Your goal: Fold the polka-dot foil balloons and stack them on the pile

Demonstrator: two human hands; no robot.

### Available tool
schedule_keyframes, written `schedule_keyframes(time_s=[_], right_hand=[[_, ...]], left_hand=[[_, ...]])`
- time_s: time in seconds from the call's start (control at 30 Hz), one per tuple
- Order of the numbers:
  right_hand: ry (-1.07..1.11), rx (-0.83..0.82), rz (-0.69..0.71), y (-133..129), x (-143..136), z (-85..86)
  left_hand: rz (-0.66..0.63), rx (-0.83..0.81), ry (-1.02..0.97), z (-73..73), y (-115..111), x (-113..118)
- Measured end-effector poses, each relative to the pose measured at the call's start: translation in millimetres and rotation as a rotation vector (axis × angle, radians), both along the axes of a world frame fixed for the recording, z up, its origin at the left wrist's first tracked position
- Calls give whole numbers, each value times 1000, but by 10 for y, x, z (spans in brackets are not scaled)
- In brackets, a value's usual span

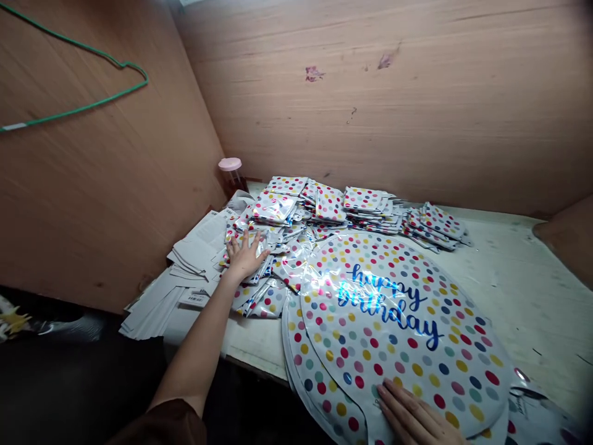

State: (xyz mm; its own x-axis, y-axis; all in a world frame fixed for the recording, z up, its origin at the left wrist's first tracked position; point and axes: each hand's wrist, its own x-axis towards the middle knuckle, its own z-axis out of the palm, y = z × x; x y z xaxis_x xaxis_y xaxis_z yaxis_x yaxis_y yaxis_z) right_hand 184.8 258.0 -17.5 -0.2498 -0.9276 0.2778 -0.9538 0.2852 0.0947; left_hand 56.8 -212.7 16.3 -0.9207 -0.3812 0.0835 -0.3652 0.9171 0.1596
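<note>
My left hand (245, 256) is spread, palm down, on a heap of folded polka-dot foil balloons (275, 209) at the left of the table. Under my right hand (412, 415) lies a flat round foil balloon (393, 364) with coloured dots and blue "happy birthday" lettering. The right hand's fingers are stretched out and rest near the balloon's lower edge. More flat balloons (301, 364) lie beneath it, their edges showing at the left. Whether anything is under my left palm is hidden.
White printed papers (157, 303) are fanned out at the left table edge. A pink-lidded jar (230, 165) stands in the back corner. Folded balloon stacks (370, 201) line the back below a wooden panel (393, 111). A green hanger (92, 105) hangs on the left panel.
</note>
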Motion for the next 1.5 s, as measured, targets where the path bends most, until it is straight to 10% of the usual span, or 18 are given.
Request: schedule_keyframes(time_s=[0.17, 0.33, 0.43, 0.6, 1.0, 1.27, 1.43, 1.5], right_hand=[[-84, 16, -18, 19, 62, 53], [-224, -114, -60, -19, 107, -7], [-586, -389, -235, -131, 85, -7], [-1314, -533, -489, -246, -62, 138], [-2208, -866, -556, -336, -154, 269], [-1819, -895, -702, -412, -268, 380], [-791, -469, -1022, -404, -1265, 525], [-697, -386, -1103, -404, -1753, 558]], left_hand=[[-142, -82, 395, 179, 436, 344], [-1054, 260, 325, 133, 1346, 1011], [-1328, 368, 212, -138, 1750, 1251], [-1245, 374, 502, -466, 1981, 1404], [-1170, 297, 750, -396, 2089, 1609], [-1251, 365, 690, -402, 2028, 1683], [-1289, 450, 587, -567, 2059, 1787], [-1336, 436, 557, -577, 2012, 1836]])
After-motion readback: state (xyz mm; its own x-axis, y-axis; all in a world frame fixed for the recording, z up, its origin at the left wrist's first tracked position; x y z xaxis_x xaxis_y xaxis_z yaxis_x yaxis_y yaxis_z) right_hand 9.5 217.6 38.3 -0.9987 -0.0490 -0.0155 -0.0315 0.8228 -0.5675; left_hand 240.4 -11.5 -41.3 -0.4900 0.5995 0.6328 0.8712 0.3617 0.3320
